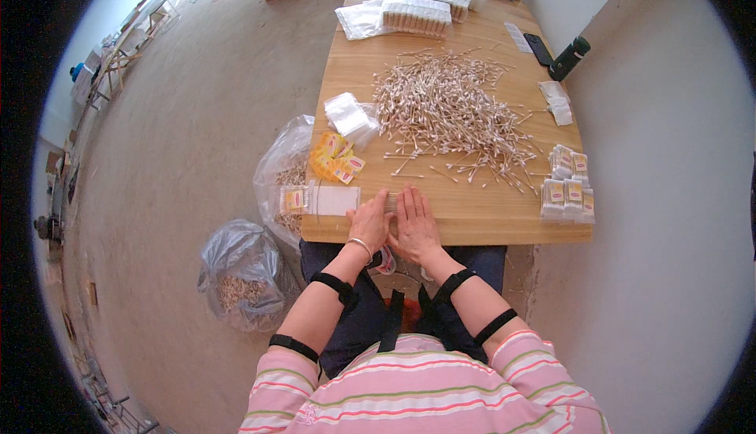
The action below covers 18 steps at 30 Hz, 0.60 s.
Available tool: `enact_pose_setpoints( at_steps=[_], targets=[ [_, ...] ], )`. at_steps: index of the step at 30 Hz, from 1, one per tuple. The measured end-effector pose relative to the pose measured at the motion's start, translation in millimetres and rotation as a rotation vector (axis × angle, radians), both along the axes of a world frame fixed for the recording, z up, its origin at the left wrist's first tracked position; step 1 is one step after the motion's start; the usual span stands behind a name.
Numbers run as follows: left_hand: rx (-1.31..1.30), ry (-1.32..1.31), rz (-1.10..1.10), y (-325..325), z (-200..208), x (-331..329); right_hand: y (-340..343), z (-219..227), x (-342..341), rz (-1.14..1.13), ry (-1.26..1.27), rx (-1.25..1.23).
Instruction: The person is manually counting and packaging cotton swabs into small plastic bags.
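At the table's near edge, a short row of cotton swabs (391,202) lies between my two hands. My left hand (368,223) is closed against the row's left side. My right hand (416,225) presses the right side, its fingers fairly straight and together. The thumbs come close together at the near end; my hands cover part of the row. Just left of my left hand are a flat white rectangular piece (337,200) and a small filled packet with a yellow label (294,198). Beyond my hands spreads a large heap of loose cotton swabs (453,107).
Yellow labels (335,158) and clear plastic bags (346,113) lie at the left edge. Filled swab packs (568,190) stand at the right. A dark bottle (569,58), a phone (539,50) and larger packs (417,15) sit farther off. Swab-filled plastic bags (244,265) are on the floor.
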State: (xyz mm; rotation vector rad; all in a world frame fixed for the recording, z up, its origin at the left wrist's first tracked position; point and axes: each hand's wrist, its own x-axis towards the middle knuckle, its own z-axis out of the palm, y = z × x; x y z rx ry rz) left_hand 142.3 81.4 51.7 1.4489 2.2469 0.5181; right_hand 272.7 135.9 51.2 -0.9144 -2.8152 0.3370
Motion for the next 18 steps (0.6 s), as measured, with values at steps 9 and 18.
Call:
enact_pose_setpoints(
  at_steps=[9,18],
  targets=[
    [0.578,-0.385,0.134,13,-15,0,-4,-5,-8,-0.066,-0.099,-0.006],
    [0.599,-0.892,0.291,11,-16,-18,-17,-9,-43,-0.158,-0.149,-0.026]
  ],
)
